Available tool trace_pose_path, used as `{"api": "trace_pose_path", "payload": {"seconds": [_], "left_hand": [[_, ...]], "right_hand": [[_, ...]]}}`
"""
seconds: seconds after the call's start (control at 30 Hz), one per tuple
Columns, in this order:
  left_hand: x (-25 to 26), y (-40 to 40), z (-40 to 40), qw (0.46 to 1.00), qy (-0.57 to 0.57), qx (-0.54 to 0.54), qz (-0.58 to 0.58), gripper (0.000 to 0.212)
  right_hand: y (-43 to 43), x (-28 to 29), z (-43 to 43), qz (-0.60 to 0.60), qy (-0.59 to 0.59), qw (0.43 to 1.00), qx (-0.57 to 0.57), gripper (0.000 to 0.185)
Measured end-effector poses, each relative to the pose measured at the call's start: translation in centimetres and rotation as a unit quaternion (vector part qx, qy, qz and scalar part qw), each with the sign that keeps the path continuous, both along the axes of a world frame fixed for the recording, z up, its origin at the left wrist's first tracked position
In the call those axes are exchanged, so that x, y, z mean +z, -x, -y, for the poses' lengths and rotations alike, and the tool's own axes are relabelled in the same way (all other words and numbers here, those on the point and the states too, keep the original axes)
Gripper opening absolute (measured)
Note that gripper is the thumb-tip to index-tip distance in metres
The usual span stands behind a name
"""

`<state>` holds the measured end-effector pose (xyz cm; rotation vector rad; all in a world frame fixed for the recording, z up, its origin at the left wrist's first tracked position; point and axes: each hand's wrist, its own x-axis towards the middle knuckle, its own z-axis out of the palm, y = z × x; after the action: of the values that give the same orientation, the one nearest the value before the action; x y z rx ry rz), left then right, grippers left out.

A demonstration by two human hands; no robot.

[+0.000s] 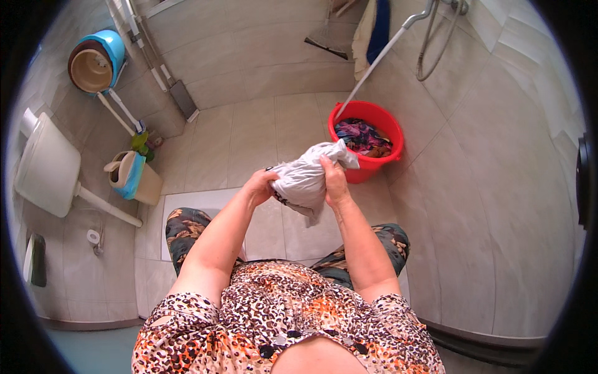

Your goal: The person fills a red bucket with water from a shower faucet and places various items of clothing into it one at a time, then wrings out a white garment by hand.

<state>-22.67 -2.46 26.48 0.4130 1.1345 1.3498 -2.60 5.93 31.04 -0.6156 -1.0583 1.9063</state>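
A bunched pale grey cloth [302, 175] with some dark marking hangs between my two hands, above the tiled floor. At its left end my left hand [261, 186] grips the fabric. My right hand [335, 180] holds the other end, thumb on top, and a loose fold sticks out past it. Just beyond that hand stands a red plastic bucket [395, 122]. Inside it lie dark multicoloured patterned fabric [359, 134] and a brown piece of cloth [379, 152]. The bucket's near left rim is partly hidden behind the grey cloth.
A white pipe [373, 70] slants down into the bucket from the wall, near a shower hose [423, 56]. On the left are a toilet cistern [49, 163], a beige bin [147, 180], hanging basins [96, 63] and a toilet roll [93, 237]. A squeegee [327, 48] hangs at the back.
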Motion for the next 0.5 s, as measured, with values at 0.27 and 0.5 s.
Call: {"api": "trace_pose_path", "payload": {"seconds": [0.27,0.5], "left_hand": [[2.3,2.9,-0.7,0.995,0.003,-0.094,0.02,0.094],[2.9,-1.0,-1.0,0.985,0.019,-0.146,-0.09,0.045]], "right_hand": [[-2.4,1.9,1.9,0.079,-0.181,0.975,0.099,0.05],[-2.4,1.1,1.5,0.115,-0.187,0.961,0.168,0.048]]}}
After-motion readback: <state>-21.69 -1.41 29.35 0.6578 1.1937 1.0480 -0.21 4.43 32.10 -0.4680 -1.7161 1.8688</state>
